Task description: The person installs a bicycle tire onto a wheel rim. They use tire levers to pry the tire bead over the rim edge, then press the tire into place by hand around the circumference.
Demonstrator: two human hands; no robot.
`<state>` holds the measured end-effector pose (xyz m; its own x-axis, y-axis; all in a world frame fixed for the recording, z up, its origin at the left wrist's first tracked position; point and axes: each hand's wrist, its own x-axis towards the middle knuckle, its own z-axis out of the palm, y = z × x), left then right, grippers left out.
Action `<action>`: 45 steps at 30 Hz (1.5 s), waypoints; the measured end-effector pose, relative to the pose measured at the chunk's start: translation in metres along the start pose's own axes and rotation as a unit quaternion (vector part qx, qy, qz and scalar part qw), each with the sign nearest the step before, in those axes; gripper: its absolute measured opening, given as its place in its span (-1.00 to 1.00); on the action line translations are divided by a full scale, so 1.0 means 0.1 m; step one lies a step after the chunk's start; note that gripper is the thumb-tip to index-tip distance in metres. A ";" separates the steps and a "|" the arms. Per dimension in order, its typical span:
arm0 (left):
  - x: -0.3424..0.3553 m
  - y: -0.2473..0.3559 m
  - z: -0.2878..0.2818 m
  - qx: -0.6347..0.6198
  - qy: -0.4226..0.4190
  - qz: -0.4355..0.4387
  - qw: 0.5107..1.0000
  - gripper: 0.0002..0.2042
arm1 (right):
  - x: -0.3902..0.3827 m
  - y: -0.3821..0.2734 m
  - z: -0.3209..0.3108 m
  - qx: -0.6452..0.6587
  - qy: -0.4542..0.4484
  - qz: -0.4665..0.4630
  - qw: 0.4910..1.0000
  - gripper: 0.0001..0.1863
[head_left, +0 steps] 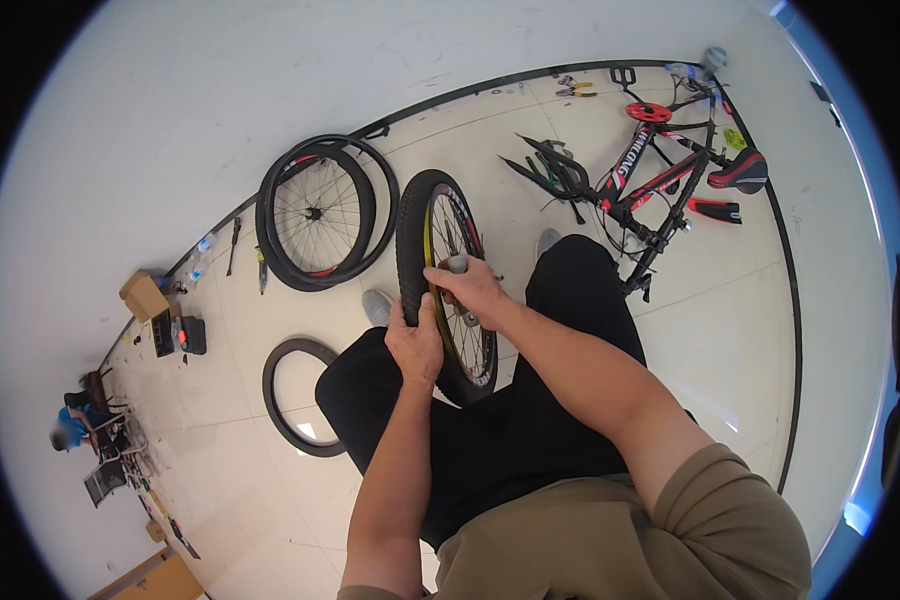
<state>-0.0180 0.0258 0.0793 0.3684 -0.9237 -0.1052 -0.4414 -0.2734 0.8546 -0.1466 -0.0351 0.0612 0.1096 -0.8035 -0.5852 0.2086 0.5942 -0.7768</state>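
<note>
A bicycle wheel with a black knobby tire stands upright between my knees. A yellow band runs along the gap between the tire and the rim. My left hand is closed round the near part of the tire, thumb up against its side. My right hand is closed on the wheel's right side, its thumb pressing at the yellow band close to my left thumb. The right fingers are partly hidden among the spokes. A grey round part shows just beyond the right hand; I cannot make out what it is.
Another spoked wheel with loose tires round it leans at the wall. One loose tire lies left of my knee. A black-and-red bicycle frame rests at the right. Pliers, a cardboard box and a seated person are farther off.
</note>
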 end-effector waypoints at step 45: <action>-0.19 -0.18 0.01 -0.176 -0.070 -0.072 0.979 -0.33 | 0.48 0.06 -0.05 0.133 -0.035 -0.002 0.990 -0.59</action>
<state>-0.0175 0.0478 0.0653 0.2790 -0.9170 -0.2851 -0.0751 -0.3168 0.9455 -0.1444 -0.0696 0.0272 0.1741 -0.8118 -0.5573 0.4575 0.5679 -0.6842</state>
